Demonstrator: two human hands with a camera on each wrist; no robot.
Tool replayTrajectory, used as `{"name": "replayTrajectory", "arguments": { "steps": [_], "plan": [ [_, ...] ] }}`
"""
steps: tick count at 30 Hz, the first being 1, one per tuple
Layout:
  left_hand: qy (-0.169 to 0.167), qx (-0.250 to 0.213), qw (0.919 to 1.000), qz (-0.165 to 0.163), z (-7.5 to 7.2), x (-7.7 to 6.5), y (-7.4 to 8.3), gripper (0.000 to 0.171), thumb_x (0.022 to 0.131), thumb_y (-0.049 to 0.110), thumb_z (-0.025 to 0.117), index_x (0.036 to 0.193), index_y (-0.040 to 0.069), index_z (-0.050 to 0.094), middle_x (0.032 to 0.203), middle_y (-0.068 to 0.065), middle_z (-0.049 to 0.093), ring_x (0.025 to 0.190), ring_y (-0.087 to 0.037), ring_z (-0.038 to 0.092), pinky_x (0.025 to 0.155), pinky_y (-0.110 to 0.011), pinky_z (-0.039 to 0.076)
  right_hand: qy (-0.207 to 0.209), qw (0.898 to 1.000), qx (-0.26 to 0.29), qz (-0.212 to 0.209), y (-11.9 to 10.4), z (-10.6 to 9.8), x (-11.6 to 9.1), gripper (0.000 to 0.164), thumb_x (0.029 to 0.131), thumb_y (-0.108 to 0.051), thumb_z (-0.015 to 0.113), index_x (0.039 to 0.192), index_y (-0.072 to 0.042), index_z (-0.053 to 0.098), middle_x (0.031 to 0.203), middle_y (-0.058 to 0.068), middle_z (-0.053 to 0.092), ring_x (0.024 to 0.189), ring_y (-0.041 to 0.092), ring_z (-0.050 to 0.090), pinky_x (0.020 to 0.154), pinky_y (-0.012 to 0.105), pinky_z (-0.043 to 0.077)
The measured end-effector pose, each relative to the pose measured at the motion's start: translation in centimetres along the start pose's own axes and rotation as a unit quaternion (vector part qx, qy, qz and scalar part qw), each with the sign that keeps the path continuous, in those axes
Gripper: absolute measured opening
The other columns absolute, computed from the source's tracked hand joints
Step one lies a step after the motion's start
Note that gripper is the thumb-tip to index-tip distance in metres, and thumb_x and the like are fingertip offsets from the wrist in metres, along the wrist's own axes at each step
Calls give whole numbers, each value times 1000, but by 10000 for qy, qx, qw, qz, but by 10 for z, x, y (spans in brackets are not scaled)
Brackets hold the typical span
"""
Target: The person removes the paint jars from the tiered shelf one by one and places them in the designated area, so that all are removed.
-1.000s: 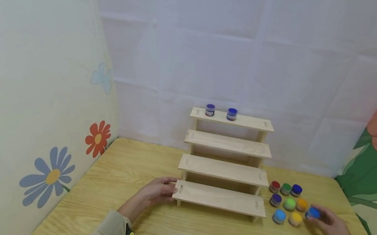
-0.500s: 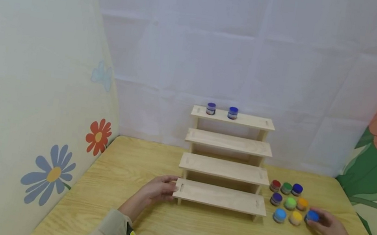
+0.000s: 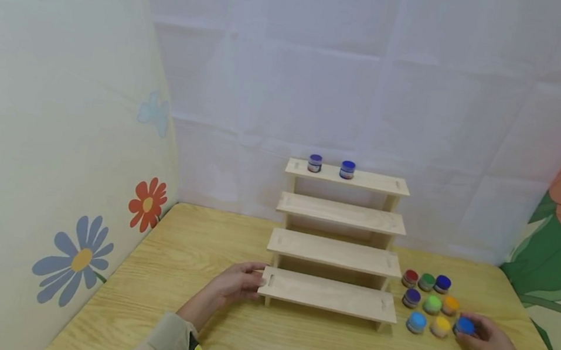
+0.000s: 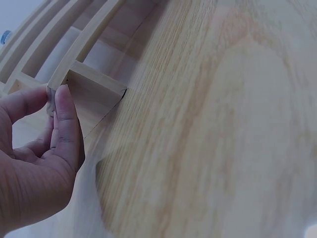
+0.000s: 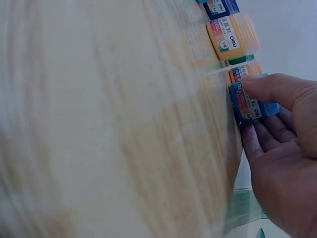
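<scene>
My left hand [image 3: 235, 285] pinches the left end of the lowest board of a pale wooden step shelf [image 3: 328, 295]; the left wrist view shows thumb and fingertips on either side of the board's end [image 4: 51, 99]. At the right, my right hand [image 3: 494, 345] grips a blue paint jar [image 3: 464, 327] between thumb and fingers. The right wrist view shows this blue jar [image 5: 246, 103] standing at the table surface, label towards the camera. Beside it are a yellow jar [image 3: 440, 327] and a light blue jar [image 3: 416, 322]. Two dark jars, one purple-blue [image 3: 315, 163] and one blue [image 3: 347, 170], stand on the top board.
Behind the front jars stand an orange [image 3: 450, 306], a light green [image 3: 432, 305] and a purple jar [image 3: 411, 299]. Farther back are red [image 3: 410, 278], green [image 3: 426, 282] and dark blue jars [image 3: 442, 284]. A white cloth [image 3: 272, 79] hangs behind the wooden table [image 3: 220, 232].
My right hand has shifted slightly nearer with the blue jar, which now sits level with the front row. The left hand keeps its hold on the shelf.
</scene>
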State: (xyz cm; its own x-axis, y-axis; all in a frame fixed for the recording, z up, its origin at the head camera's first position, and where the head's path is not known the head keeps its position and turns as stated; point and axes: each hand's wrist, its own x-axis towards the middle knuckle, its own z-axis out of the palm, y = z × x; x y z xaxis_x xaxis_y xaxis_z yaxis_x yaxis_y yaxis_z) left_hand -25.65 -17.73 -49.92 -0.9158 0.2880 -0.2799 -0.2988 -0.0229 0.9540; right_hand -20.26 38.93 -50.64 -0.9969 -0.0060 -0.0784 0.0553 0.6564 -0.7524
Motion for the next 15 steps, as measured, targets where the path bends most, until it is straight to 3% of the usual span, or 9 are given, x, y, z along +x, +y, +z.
{"name": "replayTrajectory", "arguments": {
  "steps": [5, 7, 9, 12, 15],
  "plan": [
    [-14, 23, 10000, 15, 1, -1, 0, 63, 95, 5, 64, 151, -7, 37, 118, -12, 64, 88, -15, 67, 69, -26, 58, -39, 10000, -57, 12, 3, -1, 0, 59, 98, -16, 67, 141, 15, 42, 144, 42, 39, 134, 56, 41, 78, 7, 43],
    [-12, 30, 10000, 29, 1, -1, 0, 63, 95, 5, 64, 151, -7, 37, 118, -12, 64, 87, -14, 67, 69, -26, 57, -54, 9999, -118, 28, 2, -2, 0, 61, 98, -18, 67, 142, 15, 41, 145, 42, 39, 134, 56, 40, 84, 16, 50],
    [-12, 33, 10000, 42, 1, 0, 0, 63, 95, 5, 64, 150, -8, 37, 117, -12, 64, 87, -14, 67, 69, -25, 57, -61, 9999, -130, 15, 0, -4, 0, 64, 98, -22, 68, 142, 15, 41, 145, 40, 40, 133, 54, 43, 85, 17, 51],
    [-10, 48, 10000, 56, 1, 0, 0, 62, 95, 4, 64, 150, -8, 37, 117, -12, 64, 88, -14, 67, 70, -25, 57, -83, 9999, -26, -136, -6, -10, 1, 67, 98, -27, 68, 143, 14, 40, 144, 39, 43, 120, 20, 61, 86, 16, 51],
    [10, 50, 10000, 46, 1, 0, 0, 62, 95, 4, 64, 150, -8, 38, 117, -12, 64, 88, -14, 67, 70, -25, 57, -44, 9992, 38, -392, -19, -16, 2, 66, 100, -29, 66, 144, 13, 40, 142, 38, 45, 102, -18, 48, 80, 6, 45]
  ]
}}
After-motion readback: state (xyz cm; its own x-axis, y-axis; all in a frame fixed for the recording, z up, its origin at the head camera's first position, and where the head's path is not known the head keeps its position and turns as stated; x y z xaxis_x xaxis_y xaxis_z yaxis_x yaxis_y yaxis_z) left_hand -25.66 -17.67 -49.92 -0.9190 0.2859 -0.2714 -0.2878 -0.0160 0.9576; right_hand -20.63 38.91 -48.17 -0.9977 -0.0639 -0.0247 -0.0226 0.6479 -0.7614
